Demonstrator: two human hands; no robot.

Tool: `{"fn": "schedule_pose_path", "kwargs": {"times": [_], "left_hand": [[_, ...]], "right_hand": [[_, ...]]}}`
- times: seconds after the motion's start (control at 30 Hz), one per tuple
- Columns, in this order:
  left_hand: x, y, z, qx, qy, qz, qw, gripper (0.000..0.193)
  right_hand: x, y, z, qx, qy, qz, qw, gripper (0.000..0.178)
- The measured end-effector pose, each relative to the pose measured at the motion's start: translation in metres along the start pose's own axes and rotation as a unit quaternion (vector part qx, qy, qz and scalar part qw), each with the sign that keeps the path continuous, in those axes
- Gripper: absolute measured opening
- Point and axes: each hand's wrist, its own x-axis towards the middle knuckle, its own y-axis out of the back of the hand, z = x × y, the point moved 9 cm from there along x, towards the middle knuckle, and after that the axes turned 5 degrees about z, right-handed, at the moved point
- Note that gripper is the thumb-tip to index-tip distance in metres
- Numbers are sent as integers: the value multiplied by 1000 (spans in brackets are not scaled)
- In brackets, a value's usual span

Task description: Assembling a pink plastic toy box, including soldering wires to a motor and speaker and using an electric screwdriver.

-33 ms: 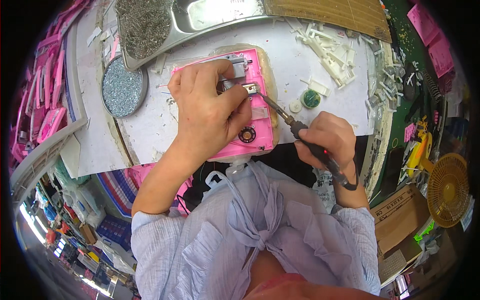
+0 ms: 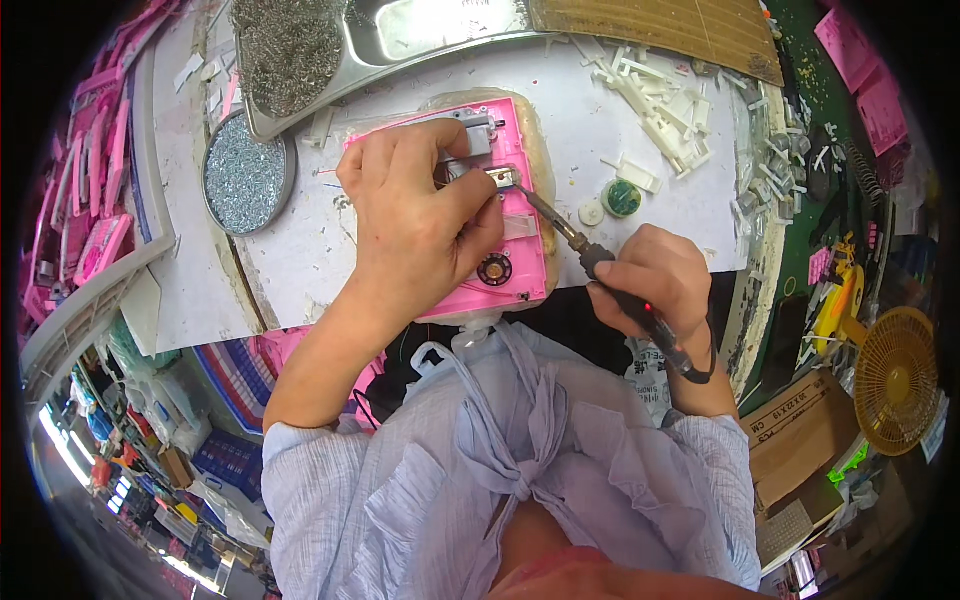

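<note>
A pink plastic housing (image 2: pixel 535 225) lies open on a padded, plastic-wrapped rest (image 2: pixel 541 150). Inside it sit a grey box-like part (image 2: pixel 478 138), a small metal plate (image 2: pixel 503 177) and a round black speaker (image 2: pixel 494 269). My left hand (image 2: pixel 415 195) reaches over the housing, its fingers closed by the metal plate; whatever they pinch is hidden. Thin wires (image 2: pixel 330 180) stick out past its knuckles. My right hand (image 2: pixel 660 280) grips a soldering iron (image 2: pixel 630 305) by its black handle, where a red light glows. The iron's tip is at the right end of the metal plate.
Left of the housing stands a round tin of screws (image 2: pixel 245 175). Behind it a metal tray (image 2: pixel 400 45) holds many small springs. White plastic pieces (image 2: pixel 660 120) and a small green-filled tub (image 2: pixel 621 198) lie to the right. A yellow fan (image 2: pixel 896 380) stands far right.
</note>
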Motion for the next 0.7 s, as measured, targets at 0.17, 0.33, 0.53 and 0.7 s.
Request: {"fn": "schedule_pose_path", "kwargs": {"times": [0.17, 0.33, 0.53, 0.7], "left_hand": [[1, -1, 2, 9, -4, -2, 1000, 13], [0, 0, 2, 9, -2, 1, 1000, 12], [0, -1, 1, 8, -5, -1, 1000, 12], [0, 0, 3, 15, -2, -7, 1000, 13]], "right_hand": [[-2, -3, -5, -32, 44, -16, 998, 47], [6, 6, -6, 0, 3, 12, 1000, 48], [6, 14, -3, 28, -12, 29, 999, 46], [7, 14, -4, 30, -12, 22, 999, 46]]}}
